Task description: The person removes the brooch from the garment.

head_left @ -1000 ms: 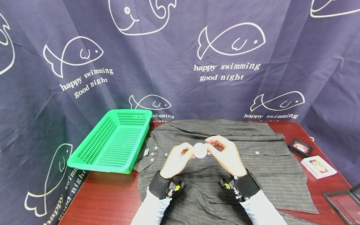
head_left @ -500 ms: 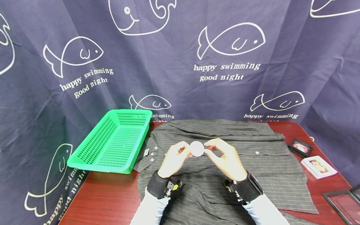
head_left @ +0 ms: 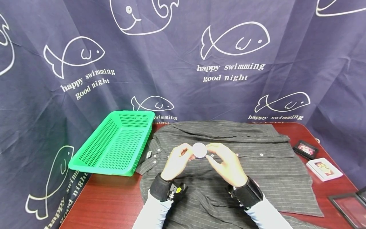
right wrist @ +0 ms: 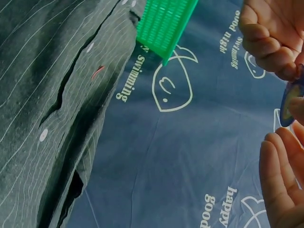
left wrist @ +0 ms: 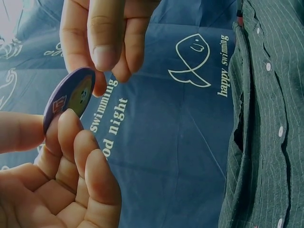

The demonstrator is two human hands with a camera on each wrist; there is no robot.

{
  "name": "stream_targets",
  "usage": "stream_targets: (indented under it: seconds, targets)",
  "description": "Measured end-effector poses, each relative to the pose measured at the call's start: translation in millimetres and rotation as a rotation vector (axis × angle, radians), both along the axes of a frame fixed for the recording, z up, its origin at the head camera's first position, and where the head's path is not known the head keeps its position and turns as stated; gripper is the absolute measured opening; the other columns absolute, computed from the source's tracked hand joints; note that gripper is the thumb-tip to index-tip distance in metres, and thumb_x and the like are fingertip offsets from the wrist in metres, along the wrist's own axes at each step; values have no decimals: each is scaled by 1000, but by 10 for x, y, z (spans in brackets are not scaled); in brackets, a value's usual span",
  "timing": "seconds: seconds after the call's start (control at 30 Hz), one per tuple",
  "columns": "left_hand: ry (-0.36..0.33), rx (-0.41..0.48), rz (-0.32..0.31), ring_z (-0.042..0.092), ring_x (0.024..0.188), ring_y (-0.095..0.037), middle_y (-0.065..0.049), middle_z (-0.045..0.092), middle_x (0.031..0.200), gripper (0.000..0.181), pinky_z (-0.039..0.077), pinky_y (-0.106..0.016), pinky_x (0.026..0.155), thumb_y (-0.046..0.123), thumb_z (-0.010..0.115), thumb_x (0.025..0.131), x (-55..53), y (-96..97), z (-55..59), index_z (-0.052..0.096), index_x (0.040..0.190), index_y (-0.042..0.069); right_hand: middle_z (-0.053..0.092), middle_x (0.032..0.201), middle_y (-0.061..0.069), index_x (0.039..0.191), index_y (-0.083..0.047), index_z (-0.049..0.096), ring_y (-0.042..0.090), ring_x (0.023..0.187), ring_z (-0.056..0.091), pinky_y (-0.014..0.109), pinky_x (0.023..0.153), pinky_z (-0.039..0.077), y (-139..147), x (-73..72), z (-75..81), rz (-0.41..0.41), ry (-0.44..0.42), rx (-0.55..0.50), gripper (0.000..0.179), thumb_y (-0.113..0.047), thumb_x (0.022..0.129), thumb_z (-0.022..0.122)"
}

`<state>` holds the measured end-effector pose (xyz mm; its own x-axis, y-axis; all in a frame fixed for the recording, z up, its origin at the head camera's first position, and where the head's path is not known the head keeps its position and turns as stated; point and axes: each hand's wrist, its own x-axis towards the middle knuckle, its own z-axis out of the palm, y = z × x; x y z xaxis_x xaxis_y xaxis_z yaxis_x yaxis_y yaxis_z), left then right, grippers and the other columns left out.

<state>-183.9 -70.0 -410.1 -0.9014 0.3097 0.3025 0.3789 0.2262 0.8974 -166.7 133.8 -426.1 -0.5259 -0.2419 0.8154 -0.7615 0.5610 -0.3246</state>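
A thin round disc (head_left: 199,150) is held up over the dark striped shirt (head_left: 274,178). Its pale side faces the head camera; the left wrist view shows a cartoon print and a purple rim on the disc (left wrist: 71,97). My left hand (head_left: 178,161) pinches the disc's lower edge between thumb and fingers. At its other edge is my right hand (head_left: 227,165), thumb and forefinger spread apart. In the left wrist view, a fingertip of the right hand (left wrist: 107,42) overlaps the disc's upper rim, while the thumb hangs just above it.
A green plastic basket (head_left: 73,163) stands at the left on the red-brown table (head_left: 108,203). To the right lie a black cartridge-like box (head_left: 306,150), a white stack with a picture on top (head_left: 324,169) and a dark-framed clear case (head_left: 350,208). A printed curtain (head_left: 183,63) hangs behind.
The disc and left hand have shifted slightly left. The right hand's fingers have parted and moved from the disc's edge, then come back close to it.
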Motion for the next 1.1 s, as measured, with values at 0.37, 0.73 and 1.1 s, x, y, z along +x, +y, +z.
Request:
stream_targets:
  seconds: [0.37, 0.73, 1.1]
  targets:
    - [9, 7, -45, 57, 67, -3, -26, 65, 77, 18, 51, -20, 65, 7, 55, 97, -14, 33, -36, 63, 89, -7, 70, 109, 11, 105, -4, 70, 28, 103, 65, 31, 96, 45, 9, 19, -30, -56, 33, 69, 21, -10, 85, 72]
    - [17, -2, -67, 62, 69, -27, -24, 65, 76, 21, 52, -21, 64, 9, 53, 98, -6, 39, -35, 63, 89, -7, 70, 104, 10, 103, -3, 71, 27, 97, 66, 34, 89, 48, 19, 5, -45, -68, 90, 98, 40, -34, 103, 44]
    - [-45, 9, -65, 57, 68, -3, -24, 65, 78, 28, 52, -22, 65, 13, 49, 100, -14, 72, -2, 62, 87, -8, 72, 98, 10, 95, -3, 72, 26, 88, 68, 36, 79, 53, 26, -37, -19, -61, 224, 92, 11, -10, 91, 65]
